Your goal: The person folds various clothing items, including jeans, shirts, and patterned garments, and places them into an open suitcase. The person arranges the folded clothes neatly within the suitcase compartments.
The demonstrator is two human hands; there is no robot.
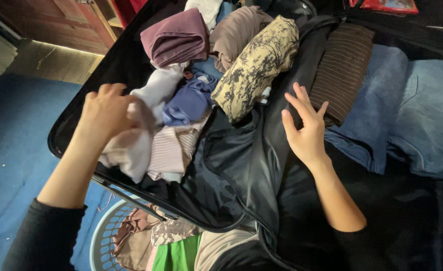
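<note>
Left hand (106, 113) fingers pinch a pale garment (131, 145) in the suitcase (63, 135); right hand (304, 130) fingers spread; best pressed flat beside the rolls

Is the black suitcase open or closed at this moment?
Open: the black suitcase lies unzipped, with rolled clothes visible inside it.

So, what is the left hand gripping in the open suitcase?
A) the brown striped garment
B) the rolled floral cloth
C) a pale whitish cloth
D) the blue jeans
C: the left hand closes on a pale whitish cloth at the suitcase's left side, while the right hand is open, fingers spread.
</note>
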